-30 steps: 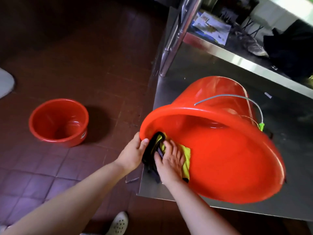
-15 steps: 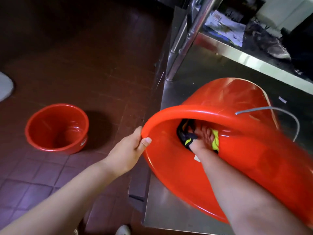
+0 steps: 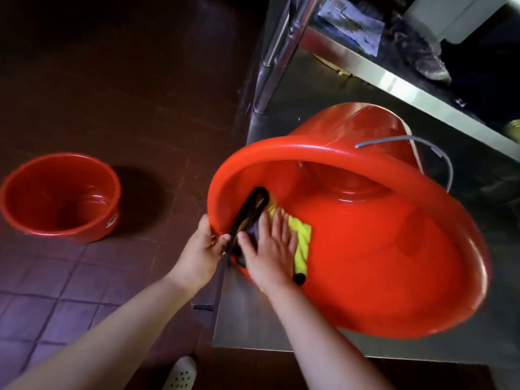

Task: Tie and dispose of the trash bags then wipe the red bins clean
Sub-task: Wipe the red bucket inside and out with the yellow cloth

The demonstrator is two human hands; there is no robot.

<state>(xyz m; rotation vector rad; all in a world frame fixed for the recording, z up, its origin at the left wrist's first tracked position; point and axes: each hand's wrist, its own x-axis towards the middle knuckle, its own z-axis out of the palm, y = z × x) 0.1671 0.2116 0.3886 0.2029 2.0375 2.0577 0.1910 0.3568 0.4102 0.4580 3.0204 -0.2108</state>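
Note:
A large red bin (image 3: 388, 257) with a grey wire handle lies tipped on its side on a steel table (image 3: 253, 327), its mouth facing me. My left hand (image 3: 204, 246) grips the bin's near-left rim. My right hand (image 3: 271, 247) lies flat, fingers straight, pressing a yellow and black cloth (image 3: 301, 237) against the inner wall just inside the rim. A second, smaller red bin (image 3: 60, 197) stands upright on the tiled floor to the left.
A steel table leg (image 3: 277, 52) rises at the back left of the table. A lower shelf (image 3: 408, 77) behind holds papers and a dark shoe. My white shoe (image 3: 181, 372) shows on the floor below.
My right hand has drawn the cloth from deep inside the bin back out to the near rim. The left hand has kept its grip on the rim.

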